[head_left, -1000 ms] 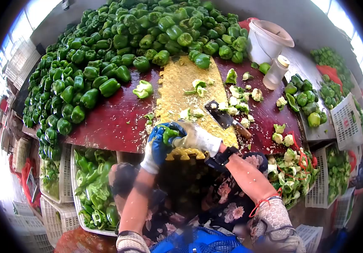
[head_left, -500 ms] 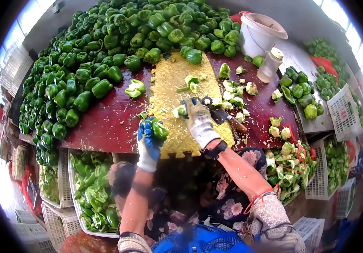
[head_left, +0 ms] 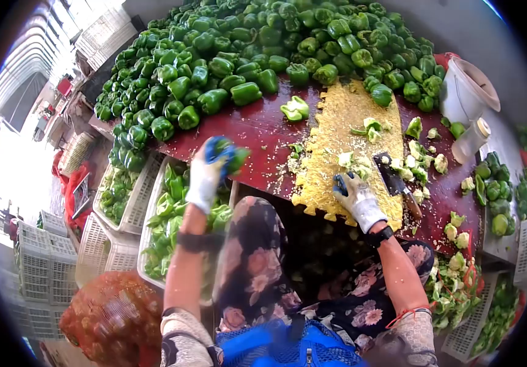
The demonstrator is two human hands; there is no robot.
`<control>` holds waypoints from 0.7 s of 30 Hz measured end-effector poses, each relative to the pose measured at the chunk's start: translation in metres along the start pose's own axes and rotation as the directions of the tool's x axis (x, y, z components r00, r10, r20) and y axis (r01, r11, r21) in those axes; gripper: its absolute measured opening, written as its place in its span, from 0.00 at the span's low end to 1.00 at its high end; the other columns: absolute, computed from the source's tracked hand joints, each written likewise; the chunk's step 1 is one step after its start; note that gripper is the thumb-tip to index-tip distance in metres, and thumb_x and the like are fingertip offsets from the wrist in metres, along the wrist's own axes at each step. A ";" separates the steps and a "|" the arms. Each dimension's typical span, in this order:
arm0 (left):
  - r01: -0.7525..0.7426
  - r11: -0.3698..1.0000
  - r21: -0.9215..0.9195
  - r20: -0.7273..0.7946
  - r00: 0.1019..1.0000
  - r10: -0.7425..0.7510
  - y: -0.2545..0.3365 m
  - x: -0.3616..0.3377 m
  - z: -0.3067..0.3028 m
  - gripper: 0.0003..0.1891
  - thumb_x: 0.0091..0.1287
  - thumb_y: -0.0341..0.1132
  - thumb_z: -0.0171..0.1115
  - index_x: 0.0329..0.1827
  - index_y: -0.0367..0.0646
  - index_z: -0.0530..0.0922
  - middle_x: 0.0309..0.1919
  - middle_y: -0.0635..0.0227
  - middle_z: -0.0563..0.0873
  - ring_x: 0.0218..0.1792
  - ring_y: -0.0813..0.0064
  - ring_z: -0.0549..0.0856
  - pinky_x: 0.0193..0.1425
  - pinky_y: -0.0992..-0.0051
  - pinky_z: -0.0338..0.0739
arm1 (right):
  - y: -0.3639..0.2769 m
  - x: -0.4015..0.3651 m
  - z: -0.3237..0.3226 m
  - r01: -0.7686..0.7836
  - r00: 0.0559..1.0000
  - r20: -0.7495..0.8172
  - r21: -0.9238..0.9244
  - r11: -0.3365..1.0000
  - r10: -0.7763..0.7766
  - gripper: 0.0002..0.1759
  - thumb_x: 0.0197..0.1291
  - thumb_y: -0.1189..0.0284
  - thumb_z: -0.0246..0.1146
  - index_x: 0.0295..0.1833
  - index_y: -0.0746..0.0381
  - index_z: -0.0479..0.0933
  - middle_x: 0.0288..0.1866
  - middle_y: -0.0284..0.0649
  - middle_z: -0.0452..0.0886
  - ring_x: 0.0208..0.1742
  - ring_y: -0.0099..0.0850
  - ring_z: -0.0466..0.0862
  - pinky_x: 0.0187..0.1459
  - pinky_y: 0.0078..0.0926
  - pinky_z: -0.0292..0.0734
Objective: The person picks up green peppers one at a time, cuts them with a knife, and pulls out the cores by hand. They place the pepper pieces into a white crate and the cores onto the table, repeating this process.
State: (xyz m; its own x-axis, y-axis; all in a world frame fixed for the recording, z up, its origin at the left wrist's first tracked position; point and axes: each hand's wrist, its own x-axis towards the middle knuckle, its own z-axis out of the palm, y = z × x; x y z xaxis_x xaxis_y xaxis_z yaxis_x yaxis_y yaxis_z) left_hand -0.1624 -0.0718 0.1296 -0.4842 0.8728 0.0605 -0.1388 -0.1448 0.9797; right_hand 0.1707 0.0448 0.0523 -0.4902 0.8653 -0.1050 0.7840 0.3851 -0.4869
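Left of centre, the left hand (head_left: 205, 174) gripped a pepper (head_left: 234, 158): light, hollow, likely slick, best cupped round its wall. The right hand (head_left: 358, 200) rested on the mat (head_left: 337, 122), grip unclear.

A heap of whole green peppers (head_left: 245, 49) lies across the red table (head_left: 257, 131), near a white bucket (head_left: 468, 92) and a bottle (head_left: 471, 140).

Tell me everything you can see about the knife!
The knife is a cleaver with a wide, dark, boxy blade that looks like metal and a brown handle. It lies flat, blade on the right edge of the yellow mat, handle pointing toward the person over the red table. Pale pepper scraps sit around it. The gloved right hand rests just left of it; whether they touch is unclear.
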 end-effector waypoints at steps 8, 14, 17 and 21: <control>0.223 0.095 0.970 -0.233 0.964 0.125 -0.099 -0.023 -0.160 0.36 0.65 0.54 0.66 0.69 0.39 0.71 0.68 0.45 0.72 0.66 0.45 0.74 0.68 0.59 0.71 | 0.008 0.007 0.013 0.019 0.996 -0.081 -0.103 0.995 -0.027 0.34 0.63 0.49 0.61 0.69 0.56 0.69 0.62 0.55 0.76 0.63 0.50 0.76 0.64 0.44 0.71; -0.139 -0.028 0.990 0.142 0.975 0.172 -0.093 -0.093 -0.082 0.33 0.63 0.50 0.67 0.70 0.50 0.72 0.71 0.56 0.70 0.75 0.51 0.61 0.79 0.52 0.52 | 0.008 0.007 0.019 0.009 0.990 -0.137 -0.167 0.986 -0.033 0.35 0.64 0.48 0.60 0.70 0.59 0.69 0.61 0.55 0.77 0.64 0.48 0.76 0.65 0.43 0.70; -0.217 -0.222 0.951 0.244 0.965 0.101 -0.148 -0.103 -0.104 0.30 0.64 0.50 0.64 0.69 0.52 0.74 0.71 0.57 0.70 0.75 0.47 0.61 0.78 0.51 0.51 | 0.017 0.017 0.028 0.018 0.992 -0.123 -0.163 0.987 -0.038 0.34 0.63 0.50 0.62 0.68 0.60 0.71 0.58 0.55 0.79 0.61 0.49 0.78 0.63 0.44 0.71; -0.110 0.188 0.976 0.074 0.979 0.187 -0.143 -0.094 -0.134 0.28 0.59 0.33 0.70 0.64 0.46 0.77 0.61 0.47 0.78 0.68 0.46 0.70 0.73 0.54 0.63 | 0.015 0.016 0.026 -0.004 0.994 -0.112 -0.115 0.993 -0.009 0.33 0.63 0.51 0.63 0.67 0.60 0.71 0.58 0.56 0.78 0.61 0.50 0.78 0.62 0.45 0.72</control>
State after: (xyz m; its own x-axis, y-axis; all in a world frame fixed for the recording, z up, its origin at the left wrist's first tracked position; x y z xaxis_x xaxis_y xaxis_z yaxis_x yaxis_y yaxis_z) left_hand -0.2125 -0.1959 -0.0419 -0.4360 0.8625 0.2571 0.8705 0.3316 0.3637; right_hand 0.1646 0.0561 0.0208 -0.4511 0.8925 -0.0030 0.8249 0.4156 -0.3832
